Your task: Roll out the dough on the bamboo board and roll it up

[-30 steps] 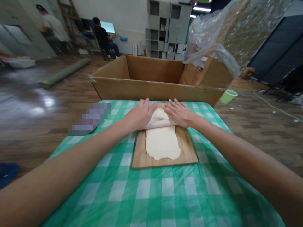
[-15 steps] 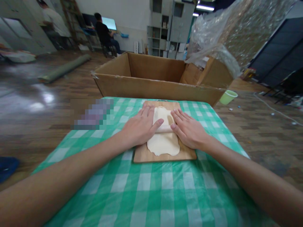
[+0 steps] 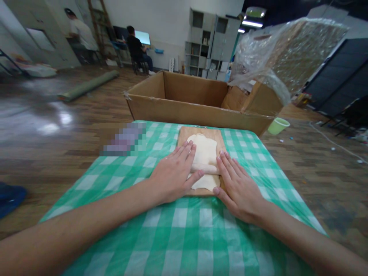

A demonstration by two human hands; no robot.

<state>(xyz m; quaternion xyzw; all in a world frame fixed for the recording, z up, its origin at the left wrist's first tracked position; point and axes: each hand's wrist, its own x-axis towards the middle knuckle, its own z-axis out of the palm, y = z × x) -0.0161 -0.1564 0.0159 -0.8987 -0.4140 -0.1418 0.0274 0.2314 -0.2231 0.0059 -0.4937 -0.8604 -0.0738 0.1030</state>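
Observation:
A wooden board (image 3: 198, 131) lies on the table with a thin, pale sheet of dough (image 3: 204, 149) spread over it, the dough's edge uneven. Across the near part of the sheet rests a rolling pin (image 3: 204, 168), its ends covered by my hands. My left hand (image 3: 175, 174) lies over the pin's left end, fingers stretched forward and thumb pointing inward. Over the right end is my right hand (image 3: 238, 188), also flat with fingers extended. Neither hand wraps its fingers round the pin.
A green and white checked cloth (image 3: 178, 234) covers the table. Beyond it stands a large open cardboard box (image 3: 195, 109) with plastic wrap (image 3: 253, 57) at its right. A pixelated patch (image 3: 123, 140) hides something at the table's left. Two people (image 3: 139, 48) sit far back.
Both hands have come toward me with the rolling pin, which now lies nearer the board's front edge. More of the dough shows flat beyond it. The view has shifted slightly.

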